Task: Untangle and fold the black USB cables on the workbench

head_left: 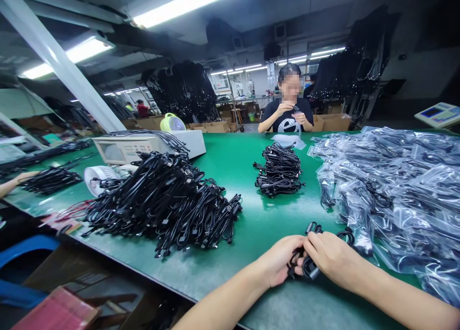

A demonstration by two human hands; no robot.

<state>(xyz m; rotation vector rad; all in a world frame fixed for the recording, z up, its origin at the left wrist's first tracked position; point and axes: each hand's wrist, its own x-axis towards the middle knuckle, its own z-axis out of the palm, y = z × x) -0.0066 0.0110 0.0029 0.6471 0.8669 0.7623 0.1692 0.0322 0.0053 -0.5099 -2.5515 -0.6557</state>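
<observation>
Both of my hands meet over the near right part of the green table [247, 267]. My left hand [283, 260] is closed round a coiled black cable [309, 266], its fingers partly hidden behind the coil. From the other side, my right hand [332, 258] grips the same cable, thumb and fingers pinched near its top. Just past my right hand lies another bit of black cable [347, 235], beside the bagged cables. A large heap of loose black cables [161, 200] spreads to the left, and a smaller stack of coiled cables [280, 169] sits ahead.
Clear plastic bags of cables [391, 191] cover the table's right side. A co-worker [289, 104] sits opposite, hands raised round a small item. At left stand a white instrument box [122, 150] and a fan [100, 179]; another person's hand [27, 176] touches cables there. A blue stool [25, 272] stands below.
</observation>
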